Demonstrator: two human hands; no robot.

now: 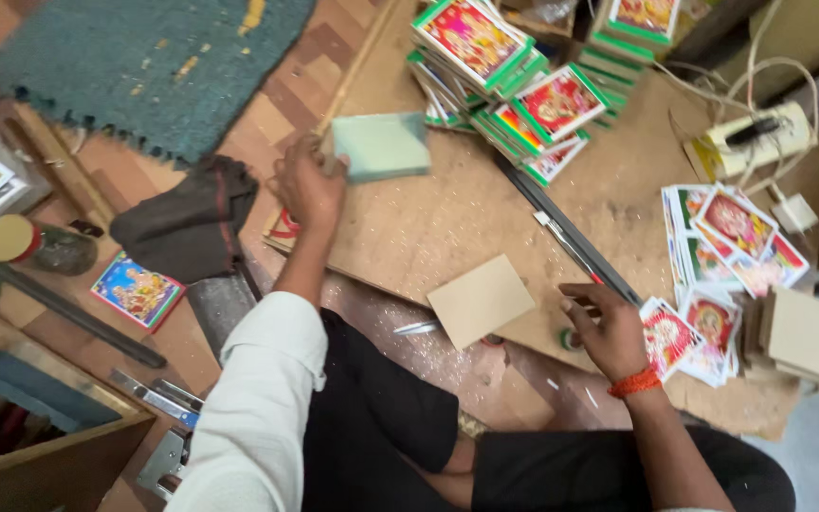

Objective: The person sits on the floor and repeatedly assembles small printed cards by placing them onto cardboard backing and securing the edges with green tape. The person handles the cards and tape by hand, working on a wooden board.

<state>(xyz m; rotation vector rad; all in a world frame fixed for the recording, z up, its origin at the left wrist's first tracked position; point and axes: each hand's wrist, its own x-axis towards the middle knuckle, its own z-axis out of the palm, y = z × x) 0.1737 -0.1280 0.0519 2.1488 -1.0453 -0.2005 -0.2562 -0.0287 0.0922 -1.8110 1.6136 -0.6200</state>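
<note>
My left hand is stretched forward and grips a pale green rectangular stack or panel, held tilted above a brown board on the floor. My right hand, with an orange thread at the wrist, rests near the board's right edge, fingers curled beside a small tape roll and a pile of colourful printed pictures. A plain cardboard rectangle lies between my hands. A long dark metal strip runs diagonally across the board.
Stacks of green-bordered printed pictures stand at the far side. More loose prints and plain boards lie right. A teal mat, dark cloth, a jar, a small print, tools, a power strip.
</note>
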